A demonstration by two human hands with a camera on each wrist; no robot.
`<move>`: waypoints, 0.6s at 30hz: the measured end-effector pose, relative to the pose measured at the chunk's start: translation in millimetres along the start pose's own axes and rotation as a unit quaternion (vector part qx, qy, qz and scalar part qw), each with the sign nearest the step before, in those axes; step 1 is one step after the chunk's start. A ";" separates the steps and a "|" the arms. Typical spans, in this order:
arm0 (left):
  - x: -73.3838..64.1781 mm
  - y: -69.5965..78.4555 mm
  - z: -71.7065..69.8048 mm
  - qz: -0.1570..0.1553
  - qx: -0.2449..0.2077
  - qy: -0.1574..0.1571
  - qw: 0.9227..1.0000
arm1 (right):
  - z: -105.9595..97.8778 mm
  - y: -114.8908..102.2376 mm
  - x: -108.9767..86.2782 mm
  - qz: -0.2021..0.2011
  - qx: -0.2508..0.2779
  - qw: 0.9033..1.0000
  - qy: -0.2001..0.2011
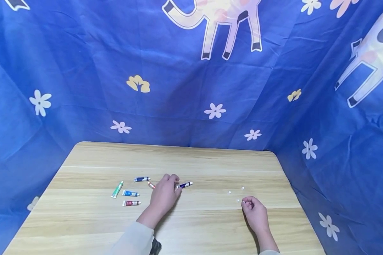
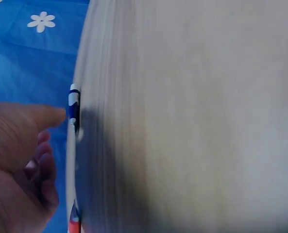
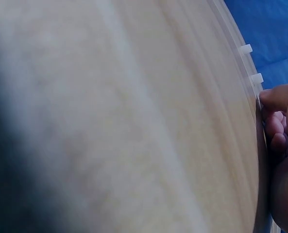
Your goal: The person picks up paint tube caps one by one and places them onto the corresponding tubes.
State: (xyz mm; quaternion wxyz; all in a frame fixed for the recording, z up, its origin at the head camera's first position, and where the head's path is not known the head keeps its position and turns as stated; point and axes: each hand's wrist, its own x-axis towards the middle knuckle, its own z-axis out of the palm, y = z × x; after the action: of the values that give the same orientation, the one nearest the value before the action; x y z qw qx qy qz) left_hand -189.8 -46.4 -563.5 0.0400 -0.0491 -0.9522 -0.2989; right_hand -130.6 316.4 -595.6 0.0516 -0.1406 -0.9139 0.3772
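My left hand [image 1: 164,193] is low over the table, fingers bent loosely, with no object visible in its grasp. Its thumb is beside a dark blue paint tube [image 1: 186,185], also seen in the left wrist view [image 2: 74,108]. An orange-red paint tube [image 1: 151,185] is partly covered by this hand. On the right, my right hand [image 1: 256,214] pinches what looks like a small white cap at its fingertips, mostly hidden. Just beyond those fingers lies a white cap [image 1: 238,200]; two similar pieces show in the right wrist view, including one near the thumb [image 3: 257,78].
Left of my left hand lie a green tube [image 1: 116,190], a light blue tube [image 1: 130,193], a dark red tube [image 1: 131,203] and another dark blue tube [image 1: 142,179]. Two more white caps [image 1: 229,192] lie farther back. A blue patterned curtain [image 1: 178,106] surrounds the wooden table [image 1: 207,230].
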 end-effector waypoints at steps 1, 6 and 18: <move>-2.1 -1.3 -1.6 -0.007 0.005 0.011 1.000 | 0.0 0.3 0.1 -0.002 0.000 1.000 0.002; -11.8 -13.5 -13.6 -0.061 0.069 0.055 0.994 | -1.0 0.6 0.6 0.000 0.002 1.000 -0.001; -24.7 -39.0 -27.7 -0.118 0.164 -0.004 0.979 | -2.0 2.2 0.3 0.022 0.028 0.999 -0.005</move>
State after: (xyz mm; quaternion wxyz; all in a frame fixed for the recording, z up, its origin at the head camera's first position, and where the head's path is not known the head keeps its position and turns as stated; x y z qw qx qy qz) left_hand -168.6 -95.9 -565.4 0.0078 0.0698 -0.9875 -0.1413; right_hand -130.0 319.3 -595.7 0.0428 -0.1576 -0.9000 0.4042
